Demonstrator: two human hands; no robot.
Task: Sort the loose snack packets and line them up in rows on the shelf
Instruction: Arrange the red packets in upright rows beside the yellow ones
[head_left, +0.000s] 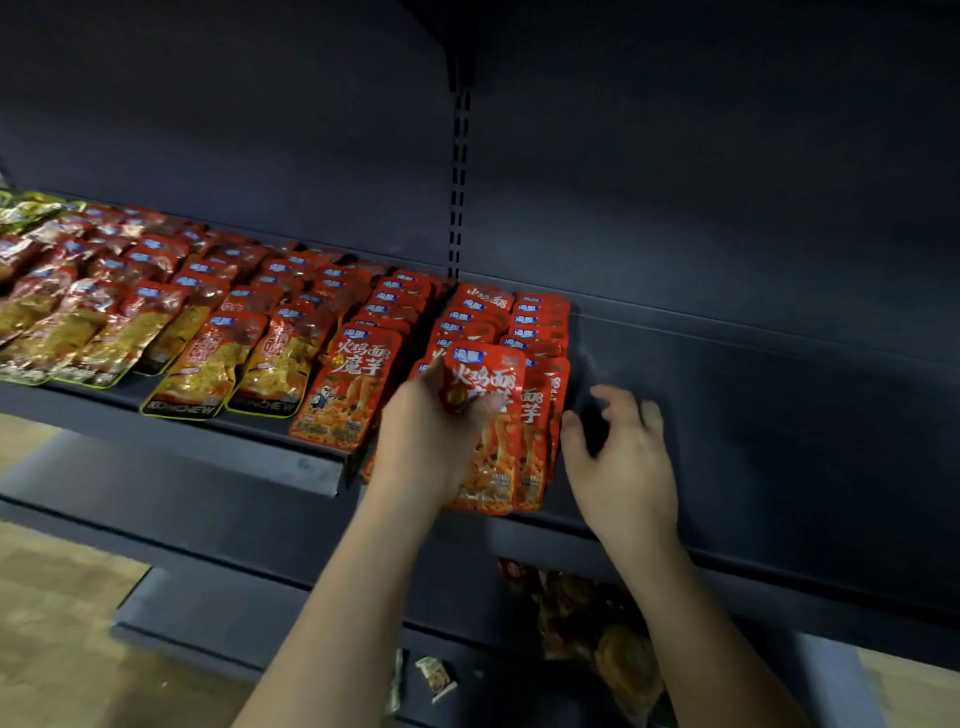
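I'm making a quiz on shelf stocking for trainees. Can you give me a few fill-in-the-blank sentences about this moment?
1. The left hand grips a ____ snack packet at the front of a row.
2. The right hand hovers with fingers spread and holds ____.
3. The bare stretch of shelf lies to the ____ of the red rows.
4. Loose packets lie on the shelf ____ the one being filled.

Missing words: red; nothing; right; below

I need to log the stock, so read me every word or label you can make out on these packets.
"火鸡面 魔芋": red packet at the shelf front.
"火鸡面": top packet that the left hand grips.
"KONGCHEW", partly blurred: yellow-edged packet.
Blue logos, fine print, other packets: unreadable.
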